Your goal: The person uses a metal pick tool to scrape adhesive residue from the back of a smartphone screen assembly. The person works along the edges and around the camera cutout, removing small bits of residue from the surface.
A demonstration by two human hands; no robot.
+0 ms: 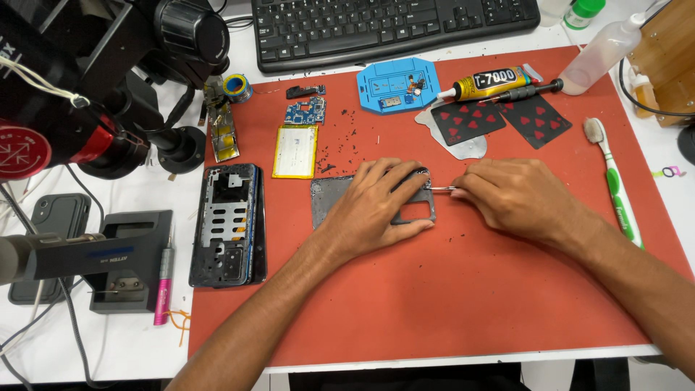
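The red mat (434, 304) covers most of your bench, and everything below is placed from it. Off its upper edge lies the black keyboard (391, 25); off its left edge stand the black microscope (94, 80) and a grey holder block (127, 261).

On the mat's left margin lies an opened phone frame (228, 224), and just above it, further in, the yellow-edged battery (295, 150) and a small blue circuit board (305, 111).

At the mat's centre sits the dark phone back cover (413, 210), lying flat. Your left hand (376, 206) presses down on it, fingers spread loosely across its top, thumb along its lower edge. Your right hand (517, 195) lies just right of the cover, fingers curled together, pinching a thin metal tool (443, 189) whose tip touches the cover's right edge.

As for holders: the blue parts tray (398, 85) at the mat's upper middle holds a few small components, too small to tell apart. Right of it lies a glue tube (485, 82), and at the upper right corner a clear squeeze bottle (601, 54) lies on its side; you cannot tell its contents. Two red-pipped playing cards (499, 119) lie below the tube. A green and white toothbrush (615, 181) lies along the mat's right edge.
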